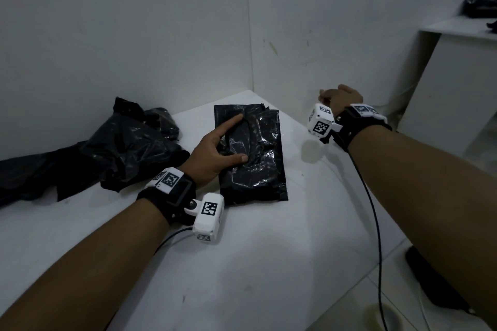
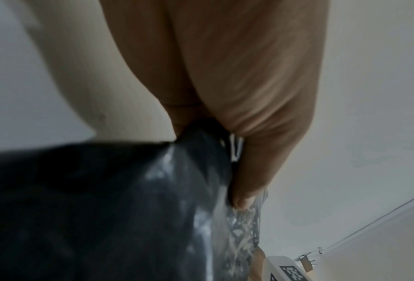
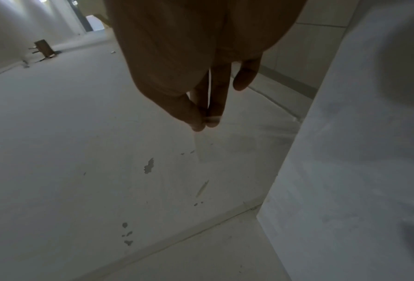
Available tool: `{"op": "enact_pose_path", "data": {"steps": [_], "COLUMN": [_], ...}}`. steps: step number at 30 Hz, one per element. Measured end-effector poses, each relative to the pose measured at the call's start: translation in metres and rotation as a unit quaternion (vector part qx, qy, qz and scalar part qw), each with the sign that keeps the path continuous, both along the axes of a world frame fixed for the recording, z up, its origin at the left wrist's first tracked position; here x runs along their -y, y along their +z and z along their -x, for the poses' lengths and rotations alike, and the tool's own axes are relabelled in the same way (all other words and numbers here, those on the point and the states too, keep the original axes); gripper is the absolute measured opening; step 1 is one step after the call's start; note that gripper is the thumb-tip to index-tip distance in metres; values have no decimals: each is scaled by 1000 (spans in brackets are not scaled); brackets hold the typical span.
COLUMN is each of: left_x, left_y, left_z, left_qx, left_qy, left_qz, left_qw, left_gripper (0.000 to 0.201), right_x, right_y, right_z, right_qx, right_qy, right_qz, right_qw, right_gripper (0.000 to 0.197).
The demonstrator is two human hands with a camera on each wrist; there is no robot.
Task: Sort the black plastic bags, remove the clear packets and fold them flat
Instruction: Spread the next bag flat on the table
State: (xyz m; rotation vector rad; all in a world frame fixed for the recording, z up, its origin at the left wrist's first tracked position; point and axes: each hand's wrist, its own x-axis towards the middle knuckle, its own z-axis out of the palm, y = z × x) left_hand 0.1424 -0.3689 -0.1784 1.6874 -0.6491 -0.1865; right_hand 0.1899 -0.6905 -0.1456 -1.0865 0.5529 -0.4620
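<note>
A folded black bag (image 1: 255, 169) lies flat near the far corner of the white table (image 1: 242, 263). My left hand (image 1: 240, 138) rests on it, index finger and thumb stretched out and pressing on the plastic. Its other fingers are hidden in a crease. In the left wrist view the thumb (image 2: 242, 199) presses on the bag (image 2: 105, 209), with crinkled clear plastic (image 2: 244, 237) at its edge. My right hand (image 1: 326, 95) is past the table's right edge by the wall. There, thumb and fingertip (image 3: 205, 123) pinch a faint clear packet (image 3: 198, 146) that hangs below them.
A heap of crumpled black bags (image 1: 121, 148) lies at the table's left against the wall. A second white table (image 1: 457, 29) at the right carries more black bags (image 1: 481, 2). A cable (image 1: 376, 223) hangs from my right wrist. A dark object (image 1: 430, 282) lies on the tiled floor.
</note>
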Motion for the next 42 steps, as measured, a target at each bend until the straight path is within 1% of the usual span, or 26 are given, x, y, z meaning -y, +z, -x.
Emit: {"op": "enact_pose_path", "data": {"steps": [3, 7, 9, 11, 14, 17, 19, 22, 27, 31, 36, 39, 42], "left_x": [-1, -4, -8, -14, -24, -34, -42, -59, -98, -130, -164, -184, -204], "left_y": [-1, -2, -1, 1, 5, 12, 17, 20, 20, 23, 21, 16, 4], "left_z": [-1, 0, 0, 2, 6, 13, 21, 33, 54, 71, 92, 104, 115], "left_qx": [1, 0, 0, 4, 16, 28, 33, 36, 44, 48, 46, 19, -7], "left_qy": [2, -1, 3, 7, 17, 27, 34, 41, 61, 86, 114, 132, 164], "left_qz": [2, 4, 6, 5, -1, 5, 13, 26, 20, 19, 14, 14, -22], "left_qw": [1000, 1000, 1000, 1000, 1000, 999, 999, 998, 997, 995, 992, 991, 986], "left_gripper": [86, 86, 86, 86, 86, 86, 86, 86, 86, 87, 85, 85, 84], "right_x": [3, -5, -14, -24, -39, -54, -66, -86, -122, -152, -194, -218, -239], "right_y": [-4, -2, 8, 25, 68, 94, 100, 100, 101, 102, 104, 102, 100], "right_z": [-4, -4, -5, -4, 7, 22, 34, 49, 66, 82, 97, 104, 110], "right_qx": [-5, -9, 16, 66, 119, 156, 177, 206, 203, 208, 203, 208, 217], "right_qy": [-24, -40, -63, -73, -28, 34, 72, 123, 164, 234, 280, 338, 376], "right_qz": [12, 74, 74, 80, 112, 163, 193, 212, 301, 291, 297, 246, 167], "right_qw": [1000, 996, 995, 992, 986, 974, 962, 947, 917, 904, 890, 884, 885], "right_gripper": [65, 58, 52, 49, 51, 59, 66, 74, 82, 90, 98, 102, 104]}}
